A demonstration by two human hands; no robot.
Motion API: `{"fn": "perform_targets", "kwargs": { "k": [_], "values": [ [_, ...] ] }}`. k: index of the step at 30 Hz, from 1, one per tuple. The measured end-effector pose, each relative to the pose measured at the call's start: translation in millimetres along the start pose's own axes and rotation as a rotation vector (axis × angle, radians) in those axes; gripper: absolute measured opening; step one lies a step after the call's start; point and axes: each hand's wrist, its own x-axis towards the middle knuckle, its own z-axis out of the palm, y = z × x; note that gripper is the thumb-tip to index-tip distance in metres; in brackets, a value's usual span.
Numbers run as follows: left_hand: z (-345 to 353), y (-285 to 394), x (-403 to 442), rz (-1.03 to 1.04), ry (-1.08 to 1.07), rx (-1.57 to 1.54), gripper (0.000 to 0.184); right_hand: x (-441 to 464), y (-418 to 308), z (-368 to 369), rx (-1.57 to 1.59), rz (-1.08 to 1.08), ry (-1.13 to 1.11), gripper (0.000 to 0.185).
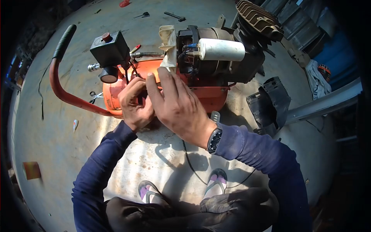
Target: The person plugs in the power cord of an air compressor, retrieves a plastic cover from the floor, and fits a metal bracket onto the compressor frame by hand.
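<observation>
An air compressor with an orange tank (214, 96) stands on the floor in front of me. Over the tank's near side, my left hand (136, 104) has its fingers curled round something dark that I cannot make out. Close beside it, my right hand (179, 104) is stretched out with its fingers extended, the tips just below the white fan (167, 42). Above my left hand is the black pressure switch box (109, 49) with a gauge (109, 74) under it. A white capacitor (222, 50) sits by the motor, right of the fan.
The orange handle (58, 83) curves out at left. At right are the finned pump head (261, 19) and a black plastic cover (268, 102) near a metal beam (324, 102). Scissors (95, 96), a small tube (75, 125) and a tin (31, 170) lie on the floor. A cable (189, 162) runs near my feet.
</observation>
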Motion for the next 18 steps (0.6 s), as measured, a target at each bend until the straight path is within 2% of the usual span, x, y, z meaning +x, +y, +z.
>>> {"fn": "perform_targets", "kwargs": {
  "k": [1,2,3,5,6,9,10,12,17,18],
  "values": [
    [-6,-1,-1,-0.118,0.102,-0.107,0.008,-3,-7,12,-0.015,-0.103,-0.041,0.042],
    [-9,1,0,-0.117,0.091,-0.113,0.008,-8,-9,20,-0.03,-0.203,-0.082,0.042],
    [-13,6,1,-0.22,0.115,-0.18,0.009,-16,-9,25,-0.033,-0.194,-0.083,0.042],
    [-19,12,5,-0.421,0.173,-0.306,0.01,-28,-9,37,-0.057,-0.454,-0.36,0.041],
    [-17,9,4,-0.422,0.173,-0.304,0.01,-41,-9,50,-0.055,-0.453,-0.359,0.041],
    [-1,3,-1,-0.261,-0.131,0.023,0.016,-78,-15,83,-0.528,-0.624,-0.493,0.034],
    [3,6,-1,-0.263,-0.134,0.025,0.016,-85,-15,81,-0.525,-0.621,-0.493,0.034],
    [12,15,2,-0.199,-0.366,0.19,0.018,-88,-4,55,-0.336,-0.537,-0.813,0.027],
    [26,24,6,-0.254,-0.35,0.134,0.019,-114,24,53,-0.155,-0.362,-0.781,0.021],
    [29,22,8,-0.126,-0.328,0.209,0.02,-115,24,48,-0.064,-0.187,-0.659,0.02]
  ]
}}
